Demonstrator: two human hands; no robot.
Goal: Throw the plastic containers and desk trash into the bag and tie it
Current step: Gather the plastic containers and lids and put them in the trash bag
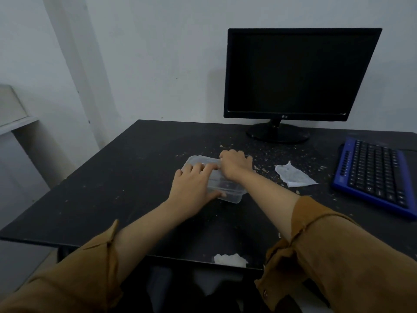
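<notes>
My desk [108, 177] is a black, scuffed top that fills most of what I see, its near edge running just under my chest. At the far edge, right of the middle, stands a black monitor [297, 73] with a dark screen, set on a round black stand [278, 133] close against the pale wall [158, 53]. By the right edge lies a blue keyboard [374, 175] with black keys, turned at a slant so its near end runs towards the corner on my right. Past the left edge, well apart from the desk, a pale shelf [13, 109] juts from the wall.
</notes>
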